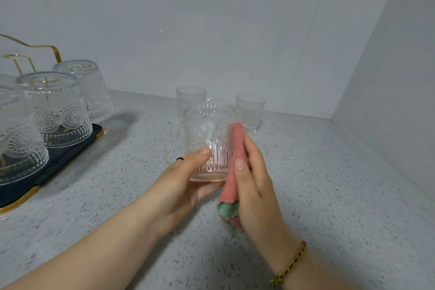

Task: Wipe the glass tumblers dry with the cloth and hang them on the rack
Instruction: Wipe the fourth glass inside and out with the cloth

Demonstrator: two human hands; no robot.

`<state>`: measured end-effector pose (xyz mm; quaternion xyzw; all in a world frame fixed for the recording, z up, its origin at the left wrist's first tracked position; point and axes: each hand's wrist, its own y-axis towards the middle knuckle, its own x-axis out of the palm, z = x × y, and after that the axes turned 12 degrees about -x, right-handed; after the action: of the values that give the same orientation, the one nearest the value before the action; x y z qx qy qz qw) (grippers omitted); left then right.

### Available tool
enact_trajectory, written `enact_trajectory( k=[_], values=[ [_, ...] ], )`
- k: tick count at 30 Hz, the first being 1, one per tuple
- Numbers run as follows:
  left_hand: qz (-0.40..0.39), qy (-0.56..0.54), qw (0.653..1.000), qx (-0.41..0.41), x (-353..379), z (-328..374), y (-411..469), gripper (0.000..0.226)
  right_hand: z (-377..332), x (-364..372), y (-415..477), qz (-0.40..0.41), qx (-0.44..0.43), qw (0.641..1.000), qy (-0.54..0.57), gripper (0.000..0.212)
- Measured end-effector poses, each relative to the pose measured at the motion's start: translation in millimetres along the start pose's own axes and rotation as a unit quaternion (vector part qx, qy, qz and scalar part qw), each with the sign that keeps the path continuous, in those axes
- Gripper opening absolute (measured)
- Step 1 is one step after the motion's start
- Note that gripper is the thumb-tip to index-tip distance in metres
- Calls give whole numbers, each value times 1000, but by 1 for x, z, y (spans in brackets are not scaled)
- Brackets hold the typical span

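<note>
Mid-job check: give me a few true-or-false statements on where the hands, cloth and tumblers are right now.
1. The left hand grips a tumbler. True.
2. The cloth is stuffed inside that tumbler. False: the right hand holds it against the tumbler's outer side.
3. Three rack tumblers sit upside down on the rack. True.
4. The two back tumblers lie on their sides. False: both stand upright on the counter, behind the held one.
5. The cloth is blue. False: it is pink with some green.
</note>
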<state>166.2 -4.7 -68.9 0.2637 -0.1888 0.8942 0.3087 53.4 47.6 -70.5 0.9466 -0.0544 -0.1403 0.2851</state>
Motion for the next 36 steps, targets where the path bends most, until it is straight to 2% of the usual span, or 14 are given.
enact_trajectory(
  k=[3,5,7,9,12,14,17,20,21,23,25,30,33,36],
  values=[
    [9,46,999,-20,-2,1,0,33,5,6,2,10,-110,989,-101,45],
    [-31,78,996,-30,0,-2,-1,48,5,0,6,36,-141,981,-125,42],
    [-58,81,994,-37,1,-6,-3,60,1,-9,8,57,-124,986,-94,42],
    [-78,78,994,-26,1,-7,-4,61,-5,-15,9,69,-78,995,3,41],
    [-71,67,995,-3,1,-4,-3,58,-4,-13,5,39,-6,998,45,55],
    [-37,52,998,0,-1,-2,1,44,2,-6,3,29,-13,999,18,50],
    [5,64,998,-12,-3,-4,4,33,8,3,1,35,-82,993,-79,47],
    [-18,74,996,-46,-2,-8,2,32,5,-1,5,53,-136,980,-136,39],
    [-33,73,995,-54,-1,-10,1,41,2,-5,7,62,-135,981,-128,38],
    [-64,67,994,-62,-1,-11,-1,61,-3,-14,9,96,-95,990,-34,31],
    [-92,62,993,-50,1,-10,-2,67,-5,-20,9,130,-36,990,51,25],
    [-91,37,995,-14,3,-6,-2,72,-2,-8,3,160,23,984,76,21],
    [-59,4,998,-12,2,-6,2,83,-3,-4,2,155,36,984,86,31],
    [-31,-11,999,-27,-1,-4,3,84,-8,-1,-1,115,20,989,89,25]
  ],
)
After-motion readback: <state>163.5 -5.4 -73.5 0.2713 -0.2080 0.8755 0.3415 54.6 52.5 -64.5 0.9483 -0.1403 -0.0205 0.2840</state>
